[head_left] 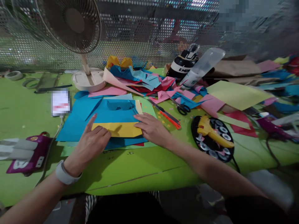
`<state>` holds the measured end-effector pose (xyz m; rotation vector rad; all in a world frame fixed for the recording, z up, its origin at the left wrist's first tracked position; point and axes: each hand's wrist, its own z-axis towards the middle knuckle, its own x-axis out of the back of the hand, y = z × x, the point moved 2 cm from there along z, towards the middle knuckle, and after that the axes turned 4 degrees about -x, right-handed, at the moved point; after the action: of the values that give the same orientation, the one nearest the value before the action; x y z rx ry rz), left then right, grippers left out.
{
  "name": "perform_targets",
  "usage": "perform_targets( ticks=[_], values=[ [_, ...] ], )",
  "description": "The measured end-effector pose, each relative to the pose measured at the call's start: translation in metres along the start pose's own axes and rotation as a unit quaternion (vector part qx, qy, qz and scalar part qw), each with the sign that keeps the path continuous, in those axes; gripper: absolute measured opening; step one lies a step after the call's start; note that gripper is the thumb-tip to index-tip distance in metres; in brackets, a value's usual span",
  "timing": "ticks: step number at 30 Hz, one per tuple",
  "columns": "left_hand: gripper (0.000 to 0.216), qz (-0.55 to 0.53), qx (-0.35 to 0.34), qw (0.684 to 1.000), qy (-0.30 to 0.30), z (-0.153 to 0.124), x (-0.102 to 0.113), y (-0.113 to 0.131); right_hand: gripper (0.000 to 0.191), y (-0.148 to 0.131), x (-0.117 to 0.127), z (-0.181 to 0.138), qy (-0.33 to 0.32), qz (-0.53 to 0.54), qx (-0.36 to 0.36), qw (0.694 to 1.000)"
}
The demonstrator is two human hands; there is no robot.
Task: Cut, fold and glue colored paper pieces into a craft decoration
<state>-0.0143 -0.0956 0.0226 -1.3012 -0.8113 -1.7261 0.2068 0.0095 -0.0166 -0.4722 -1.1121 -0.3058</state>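
Observation:
A folded strip of yellow paper [123, 130] lies across large blue paper sheets [77, 119] on the green table. My left hand [93, 141] grips the strip's left end, its lower fingers curled in and one finger pointing up and away. At the strip's right end, my right hand [151, 127] holds the paper between its fingers, which reach in from the right. Just beyond the strip is a blue paper piece [119, 105] with a curved cut edge. Light green paper shows beneath the stack.
An orange utility knife [171, 119] and black scissors [183, 109] lie right of the stack. Beyond them are crumpled paper scraps [163, 93] and bottles [183, 63]. A yellow glue gun [213, 133] rests on a round black tray. A fan [87, 77] stands back left; a purple device [30, 154] sits left.

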Motion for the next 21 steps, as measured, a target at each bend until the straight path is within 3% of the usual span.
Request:
perform_targets(
  ticks=[7,13,21],
  values=[
    [0.019,-0.105,0.029,0.994,-0.021,-0.001,-0.015,-0.011,0.020,-0.024,0.001,-0.001,-0.021,0.037,0.050,0.998],
    [0.016,-0.209,0.072,0.975,-0.018,-0.002,-0.019,-0.018,0.016,-0.020,-0.005,0.001,-0.031,0.155,-0.030,0.987],
    [0.018,-0.179,0.130,0.975,-0.031,-0.001,-0.020,-0.017,0.025,-0.019,-0.002,0.008,-0.059,0.182,-0.124,0.974]
  ],
)
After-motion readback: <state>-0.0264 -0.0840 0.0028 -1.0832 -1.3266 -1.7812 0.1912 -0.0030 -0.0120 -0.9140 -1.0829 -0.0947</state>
